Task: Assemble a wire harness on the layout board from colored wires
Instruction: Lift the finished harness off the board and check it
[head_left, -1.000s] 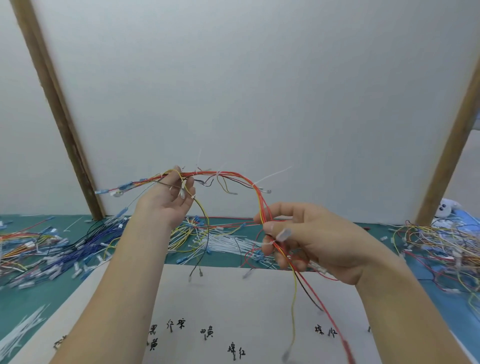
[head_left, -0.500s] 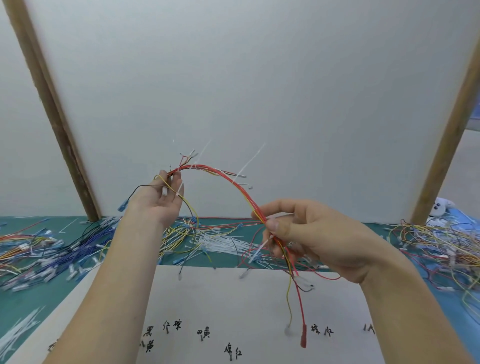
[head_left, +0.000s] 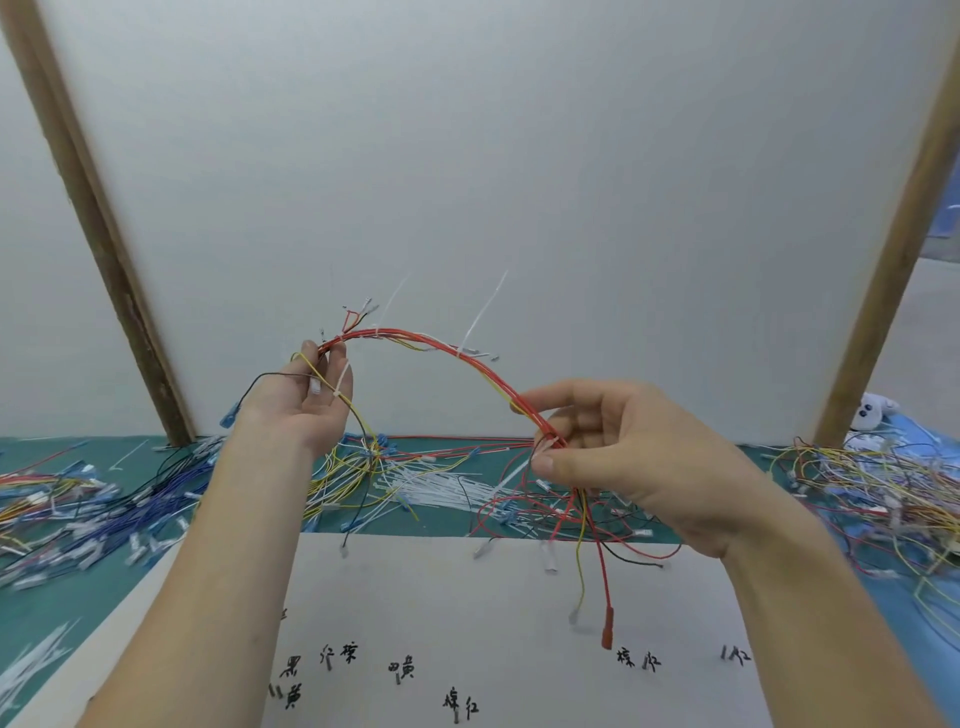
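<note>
A red and yellow wire harness (head_left: 447, 349), bound with white cable ties, arches in the air between my hands. My left hand (head_left: 301, 405) holds its left end, palm up, fingers curled round the wires, with a black and a yellow wire trailing over it. My right hand (head_left: 618, 452) pinches the bundle at a cable tie between thumb and fingers. Loose red, yellow and black ends hang below my right hand over the white layout board (head_left: 467, 613), which carries handwritten labels and small pins.
Piles of blue, red and yellow wires (head_left: 78, 509) lie on the green mat at the left. More tangled wires (head_left: 872, 488) lie at the right. White cable ties (head_left: 441, 488) sit in the middle. A white back panel stands between two wooden posts (head_left: 104, 228).
Both hands have lifted the harness higher and its arch has grown taller. The hanging wire ends have swung under my right hand. My left hand has turned more palm up.
</note>
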